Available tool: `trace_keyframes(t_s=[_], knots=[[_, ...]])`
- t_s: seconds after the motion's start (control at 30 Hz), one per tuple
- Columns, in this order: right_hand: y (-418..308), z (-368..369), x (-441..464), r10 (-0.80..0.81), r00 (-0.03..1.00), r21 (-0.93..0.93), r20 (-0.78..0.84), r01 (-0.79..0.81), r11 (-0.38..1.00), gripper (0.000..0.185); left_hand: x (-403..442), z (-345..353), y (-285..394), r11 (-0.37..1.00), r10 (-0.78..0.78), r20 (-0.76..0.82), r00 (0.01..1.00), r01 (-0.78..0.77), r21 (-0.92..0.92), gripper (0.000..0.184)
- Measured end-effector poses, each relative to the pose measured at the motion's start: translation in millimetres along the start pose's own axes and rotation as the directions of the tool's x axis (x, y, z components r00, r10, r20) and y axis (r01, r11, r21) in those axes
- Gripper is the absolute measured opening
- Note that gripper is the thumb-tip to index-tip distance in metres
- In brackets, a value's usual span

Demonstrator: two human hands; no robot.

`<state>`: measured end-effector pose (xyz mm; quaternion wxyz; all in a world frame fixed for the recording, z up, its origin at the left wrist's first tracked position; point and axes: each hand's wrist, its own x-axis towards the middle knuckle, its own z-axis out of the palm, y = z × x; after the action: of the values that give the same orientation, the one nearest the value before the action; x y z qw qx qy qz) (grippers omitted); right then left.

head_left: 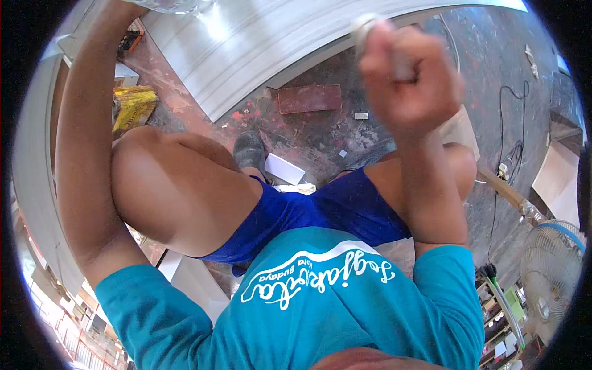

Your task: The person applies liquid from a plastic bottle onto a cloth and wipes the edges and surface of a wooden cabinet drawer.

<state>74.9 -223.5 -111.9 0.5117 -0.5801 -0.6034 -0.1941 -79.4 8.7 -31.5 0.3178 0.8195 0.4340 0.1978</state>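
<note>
My right hand [410, 77] is raised at the upper right, blurred, with its fingers curled round something whitish [364, 28] that I cannot make out. It is near the edge of a large pale panel [246, 46] with a streaked surface. My left forearm reaches up along the left side to the top edge, where the hand is out of view. Close to that wrist, at the top, lies a clear, shiny thing [169, 5], only partly visible.
A reddish-brown block [309, 98] and a white piece [283, 169] lie on the stained floor [327, 135]. At the left is a yellow bag [134, 108]. A fan [552, 265], a black cable [523, 148] and wooden boards [558, 179] are at the right.
</note>
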Motion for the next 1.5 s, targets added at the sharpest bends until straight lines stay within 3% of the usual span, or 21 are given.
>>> trace_keyframes(t_s=[0.1,0.13,0.27,0.37,0.47,0.6,0.73,0.93,1.1,1.17,1.27,1.47,1.5], knots=[[-6.6,3.2,1.5,-0.060,0.997,0.030,0.040,0.059,0.998,0.014,5.5,-3.3,-6.8,0.998,-0.037,0.053,0.998,0.040,-0.052,0.048],[-7.0,-0.6,3.5,-0.041,0.997,0.008,0.065,0.041,0.999,0.013,7.6,-6.4,-20.1,0.991,0.107,0.117,0.987,-0.096,-0.091,0.048],[4.7,3.8,3.3,0.049,0.993,-0.041,-0.110,-0.054,0.998,0.011,17.1,-7.9,-25.5,0.998,0.065,0.110,0.992,-0.063,-0.022,0.049],[-12.1,8.8,-0.8,-0.086,0.996,0.036,-0.005,0.086,0.996,0.010,7.2,-5.0,-18.2,0.992,0.121,0.050,0.991,-0.123,0.030,0.049],[-19.3,4.7,7.4,-0.128,0.987,0.121,0.099,0.116,0.986,0.010,3.4,-2.9,-18.7,0.987,0.148,0.015,0.989,-0.148,0.063,0.050],[-8.2,6.1,4.5,0.082,0.996,0.008,-0.040,-0.081,0.997,0.013,-1.6,3.0,-19.9,0.970,0.197,-0.067,0.978,-0.185,0.155,0.049],[-25.2,15.5,-1.0,-0.116,0.991,0.152,0.060,0.106,0.983,0.014,-1.8,-5.0,-15.5,0.978,0.173,0.003,0.985,-0.172,0.121,0.049],[-21.0,2.1,7.2,-0.050,0.995,0.030,0.091,0.048,0.998,0.012,20.0,-8.8,-31.6,0.988,0.108,0.066,0.992,-0.115,0.107,0.049],[-26.1,10.9,2.9,-0.068,0.996,0.109,0.063,0.061,0.992,0.013,-18.5,8.1,-1.5,0.981,0.195,-0.124,0.973,-0.190,0.047,0.048],[-20.8,4.6,8.7,-0.103,0.989,0.064,0.103,0.097,0.993,0.019,-18.9,7.7,-1.5,0.982,0.188,-0.109,0.976,-0.185,0.042,0.048],[-23.7,10.8,5.3,0.061,0.998,0.077,0.000,-0.061,0.995,0.014,2.0,1.9,-19.7,0.990,0.140,-0.021,0.990,-0.140,0.000,0.047],[-21.7,8.3,5.8,-0.126,0.990,0.107,0.065,0.118,0.987,0.018,8.4,-10.1,-24.3,0.984,0.177,0.106,0.978,-0.178,-0.005,0.047],[-19.5,8.0,6.1,-0.085,0.996,0.091,0.040,0.081,0.993,0.017,12.5,-7.6,-29.5,0.983,0.183,0.094,0.979,-0.182,-0.016,0.048]])
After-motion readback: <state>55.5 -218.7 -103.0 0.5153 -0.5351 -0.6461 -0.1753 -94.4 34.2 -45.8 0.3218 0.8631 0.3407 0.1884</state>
